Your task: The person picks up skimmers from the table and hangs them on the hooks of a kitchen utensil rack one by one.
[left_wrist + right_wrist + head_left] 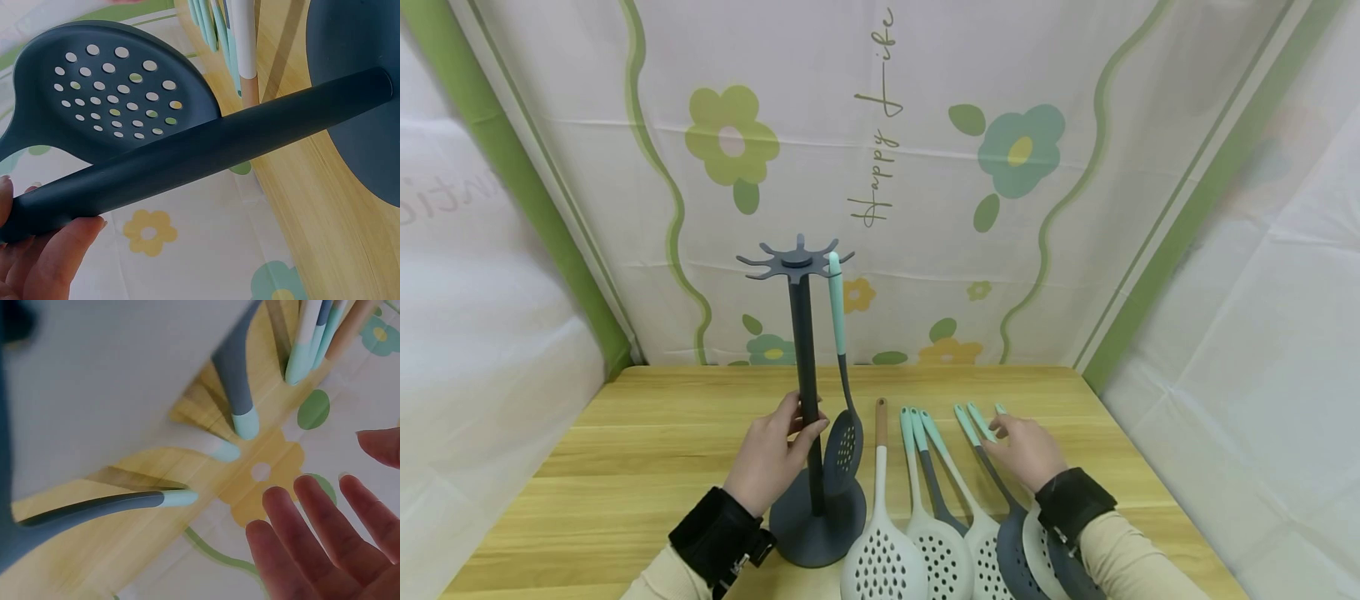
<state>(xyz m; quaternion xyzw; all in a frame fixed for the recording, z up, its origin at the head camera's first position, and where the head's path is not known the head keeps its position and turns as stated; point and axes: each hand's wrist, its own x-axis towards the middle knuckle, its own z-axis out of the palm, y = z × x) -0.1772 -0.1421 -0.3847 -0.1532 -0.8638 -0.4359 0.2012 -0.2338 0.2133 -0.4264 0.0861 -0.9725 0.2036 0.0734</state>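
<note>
My left hand [767, 458] grips the dark pole of a utensil stand [803, 358], with fingers and thumb around it. From an arm of the stand's hooked top hangs a dark slotted skimmer [844, 454] with a mint handle, its perforated head beside the pole. In the left wrist view, the thumb and fingers [53, 262] wrap the pole near its lower left end. Over the mint handles of the rightmost skimmers hovers my right hand [1030, 454]. The right wrist view shows its fingers [312, 519] spread and apart from the handles, holding nothing.
A white skimmer with a brown handle [883, 558] lies right of the stand's round base [842, 533]. Beside it lie several white and dark mint-handled skimmers [943, 554], handles pointing away. A flower-printed cloth [880, 167] hangs behind the wooden table [647, 467].
</note>
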